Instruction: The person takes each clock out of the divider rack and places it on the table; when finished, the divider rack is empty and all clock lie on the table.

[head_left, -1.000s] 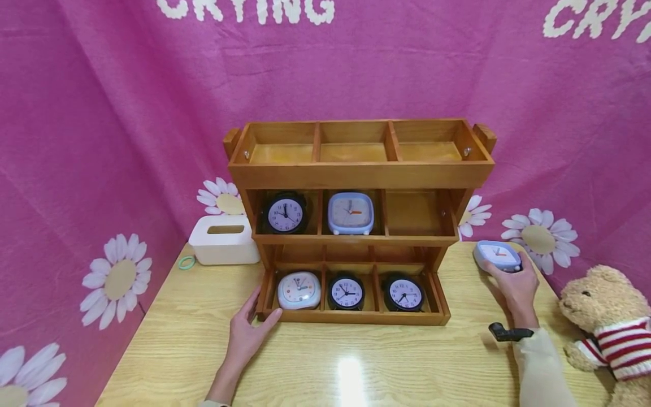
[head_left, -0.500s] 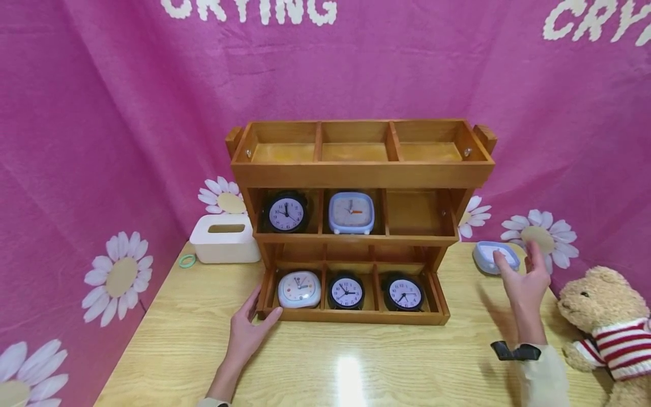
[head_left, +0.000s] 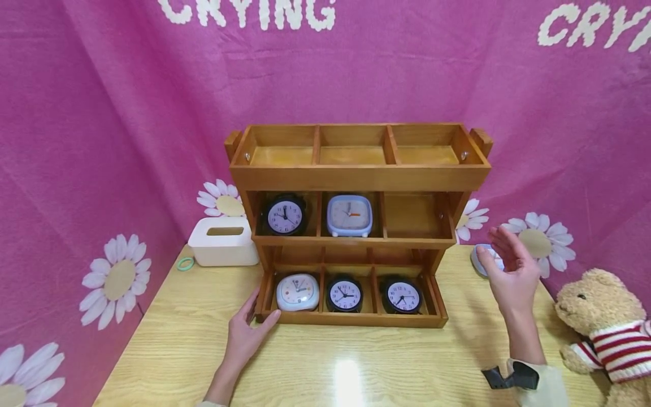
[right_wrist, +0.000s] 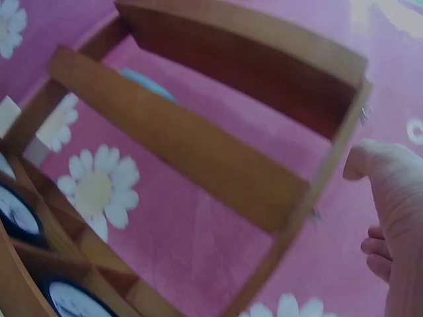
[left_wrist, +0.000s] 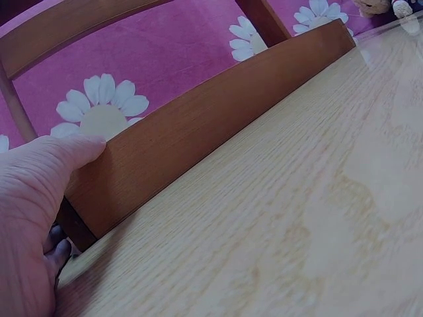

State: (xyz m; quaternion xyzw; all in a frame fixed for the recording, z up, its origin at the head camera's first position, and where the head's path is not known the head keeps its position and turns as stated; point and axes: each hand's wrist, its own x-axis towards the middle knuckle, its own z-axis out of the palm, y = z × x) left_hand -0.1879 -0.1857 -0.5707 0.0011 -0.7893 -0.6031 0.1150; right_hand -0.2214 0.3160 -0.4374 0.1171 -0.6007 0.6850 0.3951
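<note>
My left hand [head_left: 245,334] holds the lower left corner of a three-tier wooden rack [head_left: 356,180]. In the left wrist view its thumb lies over the front board [left_wrist: 211,115], with fingers around the side. My right hand [head_left: 517,282], fingers loosely bent and holding nothing, is raised at the rack's right. Behind it, partly covered, lies a light-blue alarm clock [head_left: 478,267] on the table. On the middle tier stand a black alarm clock [head_left: 285,216] and another light-blue clock [head_left: 350,216]. The bottom tier holds a white clock [head_left: 298,292] and two black clocks [head_left: 344,295].
A white tissue box [head_left: 224,249] and a green ring [head_left: 185,263] are left of the rack. A teddy bear [head_left: 605,299] in a striped top sits at the right edge. Pink cloth [head_left: 356,73] hangs behind the table [head_left: 396,362].
My right hand has let go of the light-blue clock, leaving it on the table, and has drawn back and shifted left in front of it. The left hand has stayed on the rack.
</note>
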